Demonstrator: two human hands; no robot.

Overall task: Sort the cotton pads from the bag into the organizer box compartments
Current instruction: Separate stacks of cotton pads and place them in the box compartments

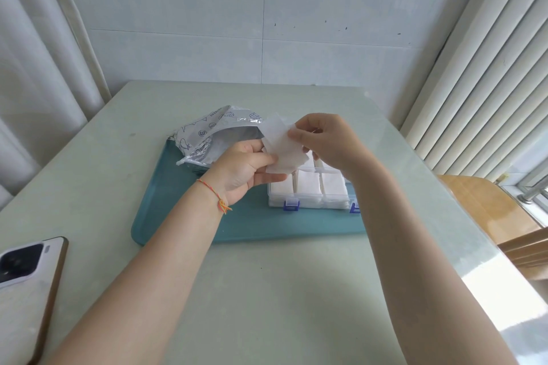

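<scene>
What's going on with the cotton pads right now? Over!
Left hand and right hand both pinch thin white cotton pads above the clear plastic organizer box. Near compartments already hold pads. Silver foil bag lies open. Nothing in the way.

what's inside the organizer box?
The organizer box holds white cotton pads stacked in its three near compartments. The rear compartments are mostly covered by both hands and the pads they hold, so their contents can't be seen.

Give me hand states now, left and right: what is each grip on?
Left hand: pinching the cotton pads at their lower edge.
Right hand: pinching the same cotton pads at the upper right edge.
</scene>
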